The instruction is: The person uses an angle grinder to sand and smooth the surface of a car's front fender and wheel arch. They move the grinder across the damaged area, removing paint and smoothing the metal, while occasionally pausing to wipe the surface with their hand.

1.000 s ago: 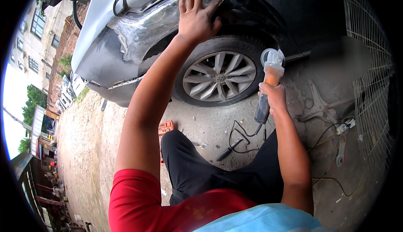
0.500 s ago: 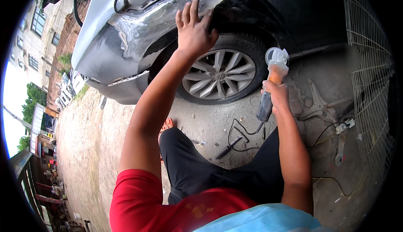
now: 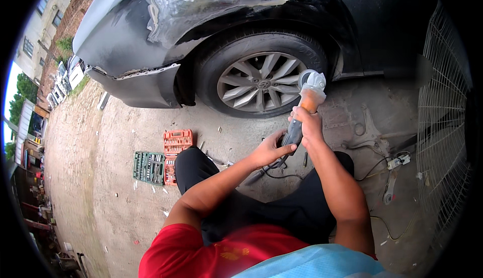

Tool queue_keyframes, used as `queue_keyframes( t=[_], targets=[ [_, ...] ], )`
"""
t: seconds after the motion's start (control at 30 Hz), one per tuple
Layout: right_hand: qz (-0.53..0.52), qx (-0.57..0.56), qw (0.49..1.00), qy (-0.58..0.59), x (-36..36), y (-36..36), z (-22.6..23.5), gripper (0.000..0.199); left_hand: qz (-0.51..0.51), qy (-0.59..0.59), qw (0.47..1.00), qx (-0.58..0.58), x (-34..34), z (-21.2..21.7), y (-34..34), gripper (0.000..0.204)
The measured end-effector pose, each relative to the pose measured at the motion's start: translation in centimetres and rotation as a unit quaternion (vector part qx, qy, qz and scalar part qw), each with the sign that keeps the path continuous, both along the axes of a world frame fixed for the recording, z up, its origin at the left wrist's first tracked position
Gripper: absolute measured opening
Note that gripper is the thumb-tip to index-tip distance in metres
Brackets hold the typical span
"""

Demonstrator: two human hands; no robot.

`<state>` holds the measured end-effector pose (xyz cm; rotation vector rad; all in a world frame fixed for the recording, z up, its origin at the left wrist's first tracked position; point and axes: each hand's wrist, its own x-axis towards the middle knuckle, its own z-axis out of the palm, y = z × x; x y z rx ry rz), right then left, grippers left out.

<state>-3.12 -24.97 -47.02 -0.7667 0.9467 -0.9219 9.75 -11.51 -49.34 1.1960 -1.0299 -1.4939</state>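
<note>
Both hands (image 3: 310,123) — closed around the orange-grey grinder (image 3: 311,100)

Outdoor car repair yard: I grip an angle grinder (image 3: 306,106) beside a car (image 3: 118,39) with patchy sanded bodywork (image 3: 201,14). Near the car: red socket case (image 3: 178,143), green socket case (image 3: 149,167), open on dusty ground (image 3: 121,117), plus a loose metal part (image 3: 372,130). Building (image 3: 41,28) beyond the car.

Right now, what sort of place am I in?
Probably an outdoor car-repair spot: there's a car with scuffed bodywork, an angle grinder in your right hand, and open tool cases on the ground.
</note>
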Motion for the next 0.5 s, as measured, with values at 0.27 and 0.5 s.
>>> queue_keyframes(
  t=[0.27,0.5],
  targets=[
    [0.059,-0.013,0.997,0.054,4.4,2.1,-3.1,0.032,0.068,-0.170,0.981,0.062,1.2,-2.9,1.1,0.068],
    [0.084,0.036,0.995,0.034,5.5,2.0,-4.5,0.034,0.106,-0.190,0.974,0.059,1.9,-2.5,2.0,0.066]
  ],
)
